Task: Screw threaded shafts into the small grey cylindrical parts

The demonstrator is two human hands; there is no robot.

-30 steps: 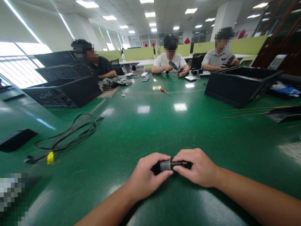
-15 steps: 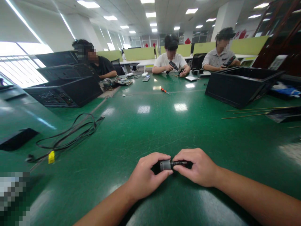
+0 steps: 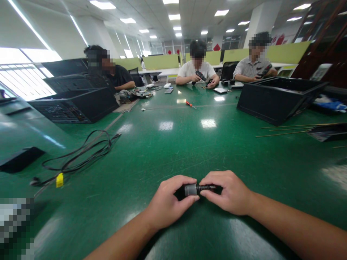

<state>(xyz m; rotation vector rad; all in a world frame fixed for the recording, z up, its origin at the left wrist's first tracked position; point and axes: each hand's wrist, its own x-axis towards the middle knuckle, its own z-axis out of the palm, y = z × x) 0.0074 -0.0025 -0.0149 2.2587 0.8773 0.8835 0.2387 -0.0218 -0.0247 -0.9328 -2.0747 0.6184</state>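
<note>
Centrally, low in the view, two bare hands meet over a green table (image 3: pixel 151 151), around a small grey cylinder (image 3: pixel 191 190). The left hand (image 3: pixel 173 200) curls narrowly around it, thumb and fingertips gripping its sides. Just right of the cylinder, the right hand (image 3: pixel 230 193) pinches a dark ribbed rod (image 3: pixel 208 187), whose pointed tip aims away from it. As for progress, rod and cylinder look joined end to end and in line; whether that join is firm or loose is too small to tell. Well beyond the cylinder lies an orange screwdriver (image 3: pixel 191 104), in nobody's hand. Left of it sits a looped cable (image 3: pixel 64 169); beyond it to the right, a black case (image 3: pixel 260 103).
</note>
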